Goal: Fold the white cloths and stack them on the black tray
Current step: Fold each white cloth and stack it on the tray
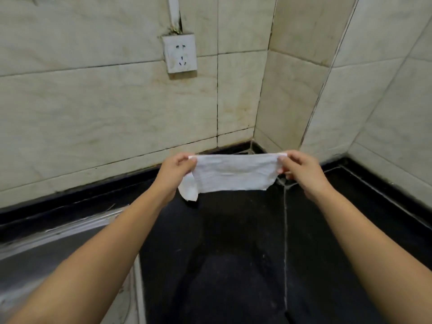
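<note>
Head view: the only view; it looks forward and down into a tiled corner.
Cloth: one white cloth [233,173] hangs in the air at centre frame, stretched level between both hands, clear of the black counter [233,253] below it.
Left hand: the left hand [175,171] pinches the cloth's upper left corner between thumb and fingers; a loose flap droops under this hand.
Right hand: the right hand [301,170] pinches the upper right corner in the same way, fingers curled round the edge.
Cloth condition: it looks doubled over along the top edge, with a ragged lower hem; I cannot tell how many layers there are.
Tray: no black tray can be told apart from the dark counter; no stack of folded cloths shows anywhere in frame.
Other cloths: none in sight.
Surroundings: a wall socket [179,53] in the upper middle, stained wall tiles [93,113], and a pale glossy rim [70,228] at lower left.
Progress: judged early or mid-fold on this piece. No finished cloth can be confirmed.
Remaining: by my reading, finish the fold, lay the cloth on the tray, then repeat for any others.
</note>
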Demonstrator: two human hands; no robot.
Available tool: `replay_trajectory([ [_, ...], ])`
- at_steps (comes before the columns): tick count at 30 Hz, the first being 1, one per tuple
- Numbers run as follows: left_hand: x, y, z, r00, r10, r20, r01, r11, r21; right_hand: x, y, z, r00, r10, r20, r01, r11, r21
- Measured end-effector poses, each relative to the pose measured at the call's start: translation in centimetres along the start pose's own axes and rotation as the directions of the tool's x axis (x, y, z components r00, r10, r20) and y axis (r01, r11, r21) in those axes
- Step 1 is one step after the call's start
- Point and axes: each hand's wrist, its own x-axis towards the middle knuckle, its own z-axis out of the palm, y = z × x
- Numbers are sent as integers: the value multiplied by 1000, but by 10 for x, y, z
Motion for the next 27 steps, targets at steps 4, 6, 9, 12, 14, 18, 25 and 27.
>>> replay_trajectory([
  [4, -58, -60, -3, 971, -173, 163, 179, 984, -23, -59, 45, -6, 962, 148, 231, -147, 989, -22],
  [6, -87, -89, 0, 937, -250, 244, 246, 968, 48, -86, 77, -6, 913, 257, 318, -245, 966, -78],
  [9, -120, -123, 3, 860, -391, 328, 326, 915, 237, -122, 118, -4, 813, 415, 408, -353, 909, -221],
  [12, -138, -143, 9, 770, -528, 360, 412, 841, 352, -142, 140, -2, 721, 521, 456, -409, 852, -326],
  [14, -139, -150, 12, 753, -557, 349, 431, 819, 378, -140, 145, 0, 711, 535, 456, -409, 842, -351],
  [18, -114, -153, 15, 811, -530, 247, 385, 802, 456, -110, 140, 13, 793, 480, 375, -366, 868, -336],
  [25, -62, -149, 31, 902, -429, -47, 377, 730, 570, -52, 151, 53, 896, 427, 117, -346, 841, -416],
  [27, -54, -154, 37, 902, -422, -89, 396, 727, 562, -43, 158, 59, 897, 432, 97, -342, 815, -467],
])
